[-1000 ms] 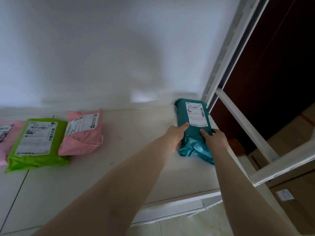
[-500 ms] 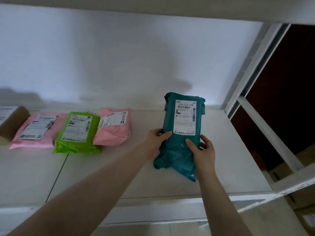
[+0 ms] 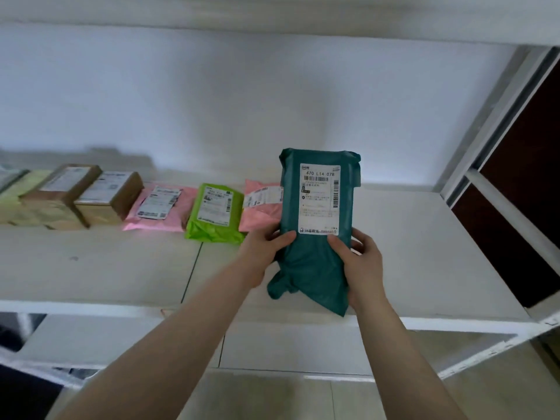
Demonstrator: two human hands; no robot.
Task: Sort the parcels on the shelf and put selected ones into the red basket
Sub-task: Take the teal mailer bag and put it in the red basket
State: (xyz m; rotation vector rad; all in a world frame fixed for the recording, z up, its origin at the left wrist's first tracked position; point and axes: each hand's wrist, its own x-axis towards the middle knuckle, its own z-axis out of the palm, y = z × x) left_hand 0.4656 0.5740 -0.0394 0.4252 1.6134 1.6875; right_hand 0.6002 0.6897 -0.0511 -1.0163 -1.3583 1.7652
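I hold a teal parcel (image 3: 315,262) upright above the white shelf (image 3: 424,253), its white label facing me. My left hand (image 3: 263,253) grips its left edge and my right hand (image 3: 360,262) grips its right edge, thumbs on the front. Behind it on the shelf lie a pink parcel (image 3: 260,207), a green parcel (image 3: 215,213) and another pink parcel (image 3: 163,207) in a row. No red basket is in view.
Brown cardboard boxes (image 3: 103,195) and pale parcels sit at the shelf's far left. A white metal upright (image 3: 497,122) frames the right side, with a dark brown panel (image 3: 527,165) beyond. A lower shelf board (image 3: 288,350) runs below.
Both hands have lifted the teal parcel off the right end of the shelf and raised it upright toward me. My view has pulled back, showing more parcels at the left.
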